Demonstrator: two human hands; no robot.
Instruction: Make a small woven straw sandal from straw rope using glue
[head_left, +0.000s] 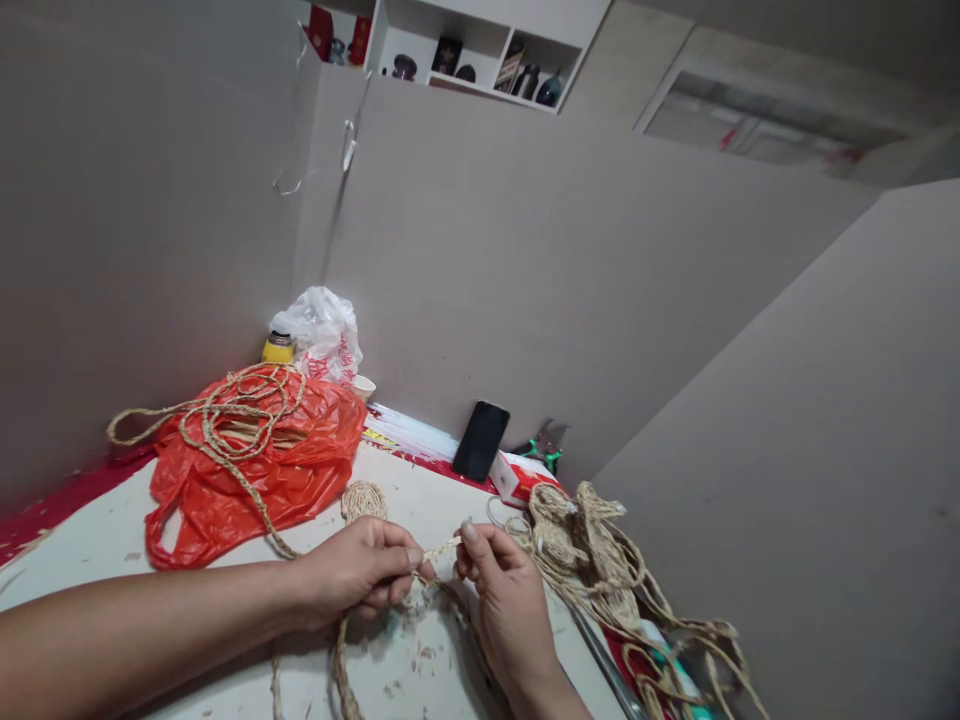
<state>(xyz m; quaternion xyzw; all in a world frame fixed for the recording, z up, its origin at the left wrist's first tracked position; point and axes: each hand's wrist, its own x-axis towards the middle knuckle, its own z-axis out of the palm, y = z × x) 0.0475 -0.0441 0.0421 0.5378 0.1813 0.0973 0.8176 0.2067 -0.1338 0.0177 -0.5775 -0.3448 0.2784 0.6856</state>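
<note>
Between my two hands a short pale length of braided straw cord (441, 549) is stretched over the table. My left hand (361, 572) pinches one end of this length between thumb and fingers. Close by on the right, my right hand (504, 590) pinches the other end, thumb on top. More cord (343, 670) hangs below my left hand towards the near edge. Just behind the left hand lies a flat coiled spiral of braid (364, 500). Another braided strand (259, 500) runs from behind my left wrist up to a loose heap on a red plastic bag (319, 475).
Bundles of braided cord (585, 540) lie at the right. At the back a phone (481, 440) leans on the wall, near green-handled pliers (550, 447). A yellow jar (278, 348), a white plastic bag (319, 325) and a paper cup (364, 387) stand back left. Scraps dot the white tabletop (420, 480).
</note>
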